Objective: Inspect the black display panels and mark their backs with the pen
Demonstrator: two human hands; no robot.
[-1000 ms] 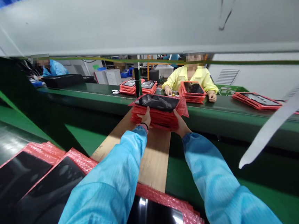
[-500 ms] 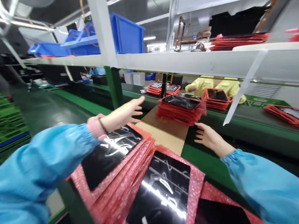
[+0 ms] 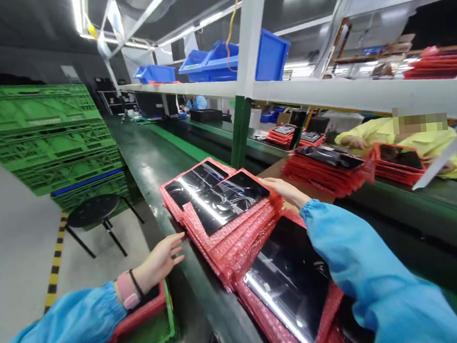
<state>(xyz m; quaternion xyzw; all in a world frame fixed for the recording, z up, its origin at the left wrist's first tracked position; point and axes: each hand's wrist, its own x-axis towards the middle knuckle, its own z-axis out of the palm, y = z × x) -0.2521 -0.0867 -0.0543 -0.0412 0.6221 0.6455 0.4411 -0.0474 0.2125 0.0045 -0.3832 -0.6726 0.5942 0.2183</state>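
A fanned stack of black screen panels in red bubble wrap lies on the green bench edge in front of me. My right hand rests open on the far side of the top panel of that stack. My left hand hovers open, fingers spread, just left of the stack's near corner, holding nothing. Another wrapped panel lies nearest to me, under my right sleeve. Farther off, a neat pile of wrapped panels sits on a wooden board at the conveyor's edge.
A co-worker in yellow sits across the green conveyor behind another red pile. Blue bins stand on the white shelf overhead. A black stool and stacked green pallets are at the left on the floor.
Both hands let go of the far pile and pulled back. My view swung left; my left hand dropped beside the near stack and my right hand settled on it.
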